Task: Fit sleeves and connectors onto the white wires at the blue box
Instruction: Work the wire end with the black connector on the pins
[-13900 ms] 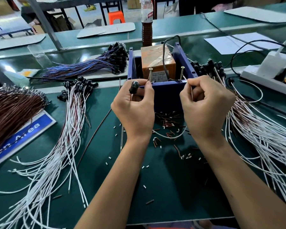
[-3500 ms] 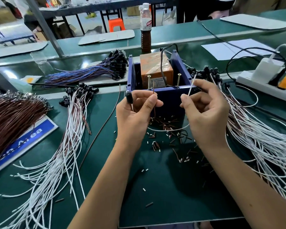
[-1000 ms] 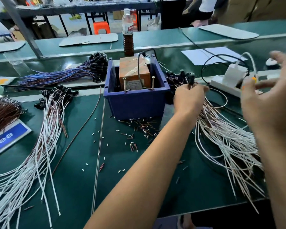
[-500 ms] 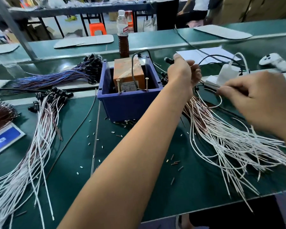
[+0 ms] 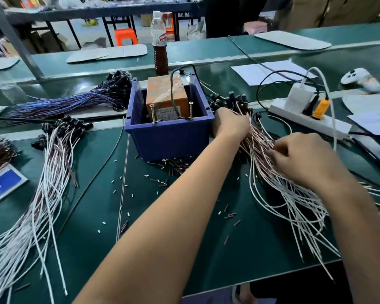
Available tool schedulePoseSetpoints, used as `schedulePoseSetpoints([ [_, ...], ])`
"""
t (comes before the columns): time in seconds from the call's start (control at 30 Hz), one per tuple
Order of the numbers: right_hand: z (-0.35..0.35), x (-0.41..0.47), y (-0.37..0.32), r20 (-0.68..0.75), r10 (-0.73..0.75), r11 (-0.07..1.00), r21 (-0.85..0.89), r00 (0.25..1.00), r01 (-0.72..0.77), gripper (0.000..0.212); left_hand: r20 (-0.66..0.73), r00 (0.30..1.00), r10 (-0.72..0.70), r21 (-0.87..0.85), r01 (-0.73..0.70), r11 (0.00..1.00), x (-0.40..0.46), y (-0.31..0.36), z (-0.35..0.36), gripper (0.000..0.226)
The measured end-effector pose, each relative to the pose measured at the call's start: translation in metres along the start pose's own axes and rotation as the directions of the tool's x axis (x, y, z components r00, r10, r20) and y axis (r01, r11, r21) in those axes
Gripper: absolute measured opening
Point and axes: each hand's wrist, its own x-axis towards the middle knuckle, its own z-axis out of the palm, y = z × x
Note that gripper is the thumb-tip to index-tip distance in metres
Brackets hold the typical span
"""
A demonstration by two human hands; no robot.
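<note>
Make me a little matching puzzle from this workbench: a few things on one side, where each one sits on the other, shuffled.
Things:
1. brown-filled clear plastic bottle
2. orange tape-wrapped block
3. white power strip
4. bundle of blue and purple wires

Places:
A. inside the blue plastic box
B. right of the box, with an orange plug in it
C. left of the box, black connectors toward it
D. standing behind the box

Pairs: 1-D, 2-A, 3-B, 4-C
</note>
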Motion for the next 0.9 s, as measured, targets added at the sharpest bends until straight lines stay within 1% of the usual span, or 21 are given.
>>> schedulePoseSetpoints([
  [0.03,0.005,0.002,-0.001,-0.038,0.013,1.0,0.002,0.999,-0.013,0.024,-0.035,0.999,0.038,0.103,-0.034,0.994,0.0,-0.003,0.002,0.019],
  [0.07,0.008,0.003,-0.002,-0.056,0.027,1.0,0.011,0.998,-0.026,0.024,-0.062,0.995,0.082,0.199,-0.068,0.978,-0.002,-0.006,0.003,0.013],
  [0.1,0.01,0.005,-0.002,-0.059,0.042,0.999,0.021,0.997,-0.041,0.025,-0.081,0.989,0.126,0.274,-0.1,0.957,-0.004,-0.008,0.003,0.007],
  [0.13,0.012,0.006,-0.001,-0.057,0.058,0.998,0.031,0.997,-0.056,0.026,-0.103,0.98,0.171,0.321,-0.13,0.938,-0.005,-0.01,0.003,0.009],
  [0.2,0.013,0.008,0.0,-0.049,0.084,0.996,0.037,0.995,-0.082,0.037,-0.138,0.959,0.249,0.365,-0.185,0.912,-0.007,-0.014,0.004,0.017],
  [0.27,0.015,0.01,0.0,-0.042,0.108,0.993,0.05,0.993,-0.106,0.044,-0.15,0.941,0.304,0.407,-0.222,0.886,-0.007,-0.017,0.004,0.014],
  [0.33,0.016,0.011,0.0,-0.033,0.136,0.987,0.089,0.99,-0.133,0.043,-0.133,0.936,0.327,0.421,-0.245,0.873,-0.007,-0.02,0.003,0.013],
  [0.4,0.017,0.011,-0.001,-0.041,0.148,0.983,0.111,0.988,-0.143,0.042,-0.104,0.938,0.33,0.41,-0.262,0.874,-0.007,-0.024,0.002,0.019],
  [0.5,0.016,0.011,-0.006,-0.073,0.142,0.981,0.141,0.987,-0.131,0.043,-0.045,0.956,0.291,0.404,-0.249,0.88,-0.014,-0.029,0.0,0.025],
  [0.57,0.015,0.011,-0.011,-0.082,0.123,0.981,0.161,0.989,-0.109,0.042,0.036,0.975,0.219,0.381,-0.216,0.899,-0.021,-0.031,-0.005,0.023],
  [0.63,0.013,0.012,-0.02,-0.082,0.09,0.981,0.177,0.993,-0.074,0.04,0.127,0.98,0.151,0.343,-0.186,0.921,-0.027,-0.033,-0.017,0.018],
  [0.73,0.011,0.013,-0.038,-0.084,0.039,0.982,0.189,0.996,-0.022,0.039,0.234,0.971,0.044,0.323,-0.12,0.939,-0.038,-0.036,-0.043,0.02],
  [0.83,0.012,0.009,-0.067,-0.077,-0.041,0.977,0.207,0.996,0.056,0.04,0.317,0.946,-0.059,0.247,-0.022,0.969,-0.053,-0.037,-0.08,0.018],
  [0.9,0.009,0.003,-0.084,-0.035,-0.126,0.97,0.203,0.991,0.13,0.033,0.375,0.924,-0.069,0.276,-0.04,0.96,-0.062,-0.04,-0.109,0.017],
])
